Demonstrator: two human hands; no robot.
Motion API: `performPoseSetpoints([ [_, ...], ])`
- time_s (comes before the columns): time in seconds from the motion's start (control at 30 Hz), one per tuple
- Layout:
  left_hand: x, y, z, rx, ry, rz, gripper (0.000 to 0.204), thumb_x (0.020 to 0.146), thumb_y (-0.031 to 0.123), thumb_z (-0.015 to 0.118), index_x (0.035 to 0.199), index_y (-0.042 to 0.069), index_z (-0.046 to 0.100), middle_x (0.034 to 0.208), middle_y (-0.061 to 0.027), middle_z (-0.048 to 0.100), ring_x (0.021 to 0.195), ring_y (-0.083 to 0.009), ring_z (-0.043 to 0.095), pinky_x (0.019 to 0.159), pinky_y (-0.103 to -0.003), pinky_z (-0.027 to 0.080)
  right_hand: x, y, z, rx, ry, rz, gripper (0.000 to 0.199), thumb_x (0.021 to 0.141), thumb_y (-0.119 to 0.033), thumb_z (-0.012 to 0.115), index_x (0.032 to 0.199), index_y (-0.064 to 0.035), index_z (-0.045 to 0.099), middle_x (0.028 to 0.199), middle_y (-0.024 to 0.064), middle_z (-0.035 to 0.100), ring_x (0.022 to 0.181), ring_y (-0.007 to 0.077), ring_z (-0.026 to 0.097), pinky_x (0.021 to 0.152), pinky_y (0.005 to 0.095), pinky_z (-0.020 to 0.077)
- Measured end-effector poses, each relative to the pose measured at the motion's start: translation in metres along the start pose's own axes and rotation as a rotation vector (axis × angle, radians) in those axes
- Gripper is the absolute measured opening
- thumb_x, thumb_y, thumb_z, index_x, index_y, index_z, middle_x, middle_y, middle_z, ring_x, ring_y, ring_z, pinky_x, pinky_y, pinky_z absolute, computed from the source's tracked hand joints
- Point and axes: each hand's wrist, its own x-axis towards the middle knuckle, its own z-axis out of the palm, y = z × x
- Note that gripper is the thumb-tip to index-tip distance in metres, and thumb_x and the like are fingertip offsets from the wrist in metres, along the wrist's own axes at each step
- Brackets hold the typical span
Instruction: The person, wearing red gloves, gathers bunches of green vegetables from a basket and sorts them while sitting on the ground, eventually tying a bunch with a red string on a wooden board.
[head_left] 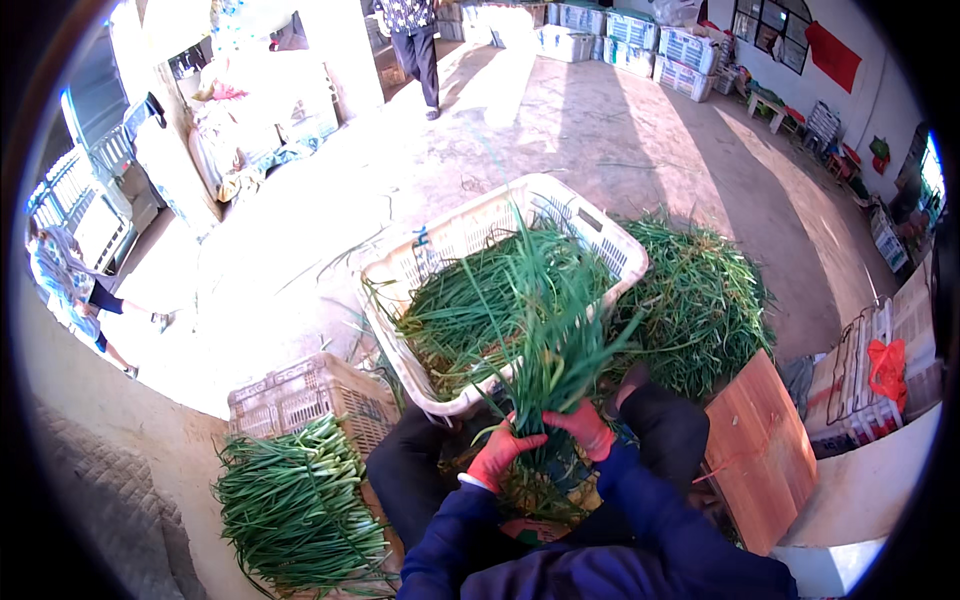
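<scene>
Between my legs I hold a bunch of green onions (552, 365), its long leaves fanning up over the near rim of a white plastic crate (470, 408). My left hand (503, 455), in a red glove, closes on the bunch's left side. My right hand (586, 430), gloved alike, grips it from the right; the undersides of both hands are hidden. Inside the crate lie loose green onions (470, 300). At my left, trimmed green onions (300, 505) are stacked with their white ends to the right.
A heap of loose green onions (690, 300) lies on the floor right of the crate. Behind the stack stands another plastic crate (325, 385). A wooden board (762, 455) leans at my right. One person (415, 45) walks at the back; another person (70, 280) is at far left.
</scene>
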Motion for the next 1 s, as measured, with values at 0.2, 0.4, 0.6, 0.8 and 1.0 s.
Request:
performPoseSetpoints([
  [0.2, 0.011, -0.128, -0.057, 0.727, -0.108, -0.059, 0.062, 0.066, 0.029, 0.079, 0.119, 0.007, 0.055, 0.113, -0.0122, 0.061, 0.105, -0.0245, 0.057, 0.089, -0.034, 0.045, -0.044, 0.044, 0.000, -0.631, -0.222, 0.305, 0.051, 0.077, -0.023, 0.072, 0.121, -0.0033, 0.056, 0.120, 0.0082, 0.058, 0.107, 0.0187, 0.055, 0.093, 0.0330, 0.0435],
  [0.4, 0.008, -0.120, -0.038, 0.977, 0.012, -0.060, 0.062, 0.065, 0.042, 0.076, 0.114, 0.007, 0.058, 0.109, -0.0159, 0.062, 0.104, -0.0314, 0.058, 0.088, -0.039, 0.046, -0.075, 0.048, 0.003, -0.313, -0.236, 0.409, 0.045, 0.082, -0.026, 0.068, 0.117, -0.0002, 0.058, 0.118, 0.0108, 0.059, 0.105, 0.0187, 0.056, 0.091, 0.0339, 0.0442],
  [0.6, 0.017, -0.132, -0.019, -0.496, -0.067, -0.293, 0.044, 0.086, 0.024, 0.059, 0.126, 0.007, 0.048, 0.129, -0.0101, 0.050, 0.117, -0.0260, 0.048, 0.100, -0.039, 0.039, -0.077, 0.046, -0.011, -0.206, -0.065, 0.473, 0.043, 0.081, -0.024, 0.068, 0.115, 0.0003, 0.058, 0.116, 0.0092, 0.060, 0.105, 0.0202, 0.056, 0.089, 0.0328, 0.0448],
  [0.8, 0.009, -0.084, -0.001, 0.593, -0.218, -0.099, 0.040, 0.094, 0.027, 0.045, 0.129, 0.008, 0.045, 0.131, -0.0102, 0.049, 0.118, -0.0264, 0.047, 0.103, -0.040, 0.035, -0.067, 0.043, -0.017, -0.351, -0.214, 0.362, 0.056, 0.071, -0.027, 0.077, 0.116, -0.0007, 0.056, 0.112, 0.0114, 0.060, 0.101, 0.0245, 0.058, 0.083, 0.0355, 0.0467],
  [1.0, -0.002, -0.109, -0.025, 0.262, -0.129, 0.119, 0.044, 0.088, 0.033, 0.053, 0.123, 0.007, 0.051, 0.120, -0.0133, 0.057, 0.107, -0.0271, 0.055, 0.094, -0.035, 0.042, -0.050, 0.039, 0.006, -0.749, -0.194, -0.100, 0.060, 0.066, -0.024, 0.081, 0.115, -0.0017, 0.055, 0.106, 0.0117, 0.062, 0.097, 0.0251, 0.059, 0.084, 0.0346, 0.0473],
])
